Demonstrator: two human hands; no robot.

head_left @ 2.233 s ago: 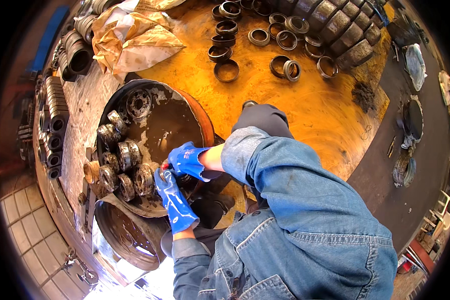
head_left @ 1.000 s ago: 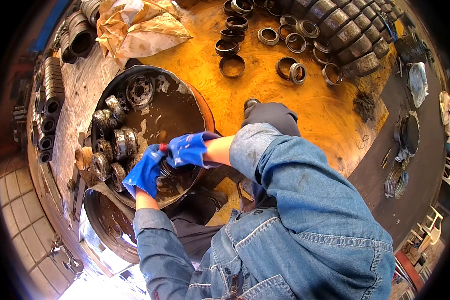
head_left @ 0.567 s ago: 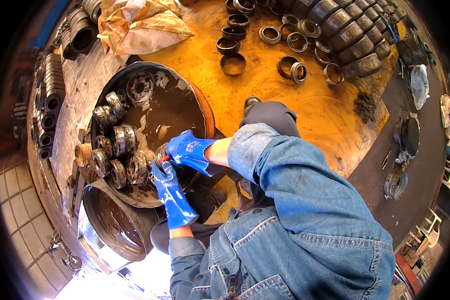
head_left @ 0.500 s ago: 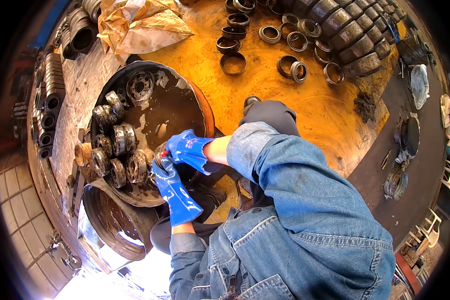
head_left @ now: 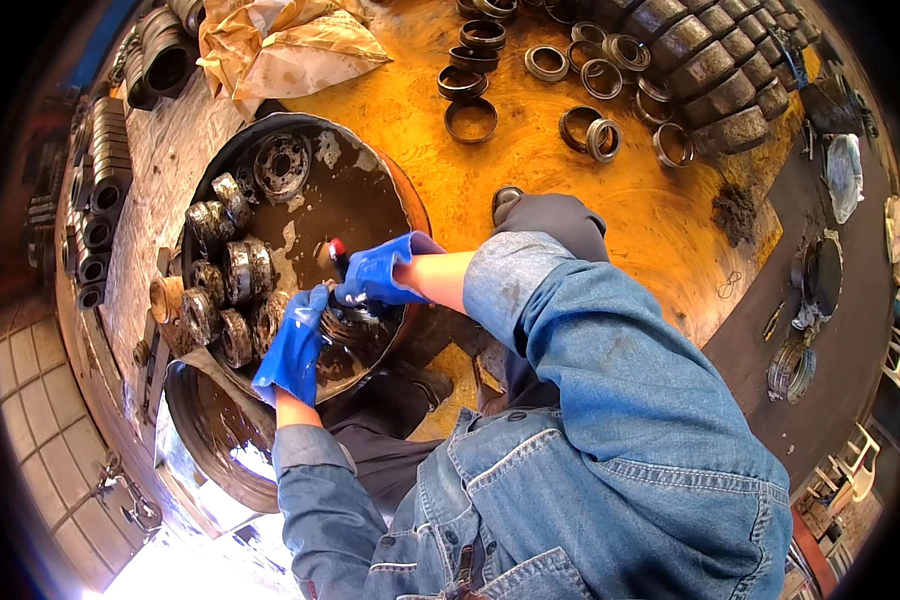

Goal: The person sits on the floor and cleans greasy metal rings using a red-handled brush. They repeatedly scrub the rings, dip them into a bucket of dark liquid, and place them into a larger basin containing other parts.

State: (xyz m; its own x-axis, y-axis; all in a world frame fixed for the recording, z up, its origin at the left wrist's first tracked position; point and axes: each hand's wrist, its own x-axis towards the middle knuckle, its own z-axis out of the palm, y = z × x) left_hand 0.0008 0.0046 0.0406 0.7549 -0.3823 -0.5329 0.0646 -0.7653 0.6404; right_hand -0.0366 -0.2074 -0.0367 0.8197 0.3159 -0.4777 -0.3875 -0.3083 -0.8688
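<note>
Both my hands wear blue rubber gloves and work over a round metal tub of brown, murky liquid. My right hand is closed around a tool with a red end, which points up; its working end is hidden under the glove. My left hand has its fingers closed at the edge of a dark, ring-shaped metal part, partly covered by the right glove. Several greasy grooved metal wheels lie at the tub's left side. Another round part with holes lies at its far side.
Several bare metal rings stand on the yellow, oily surface ahead. Stacked dark cylinders are at the far right. A crumpled brown paper bag lies far left, and a second metal drum is near left.
My hands have moved apart slightly, the left toward the left and nearer me. The tool's red end now points up from my right hand, and the ring-shaped part shows beneath it.
</note>
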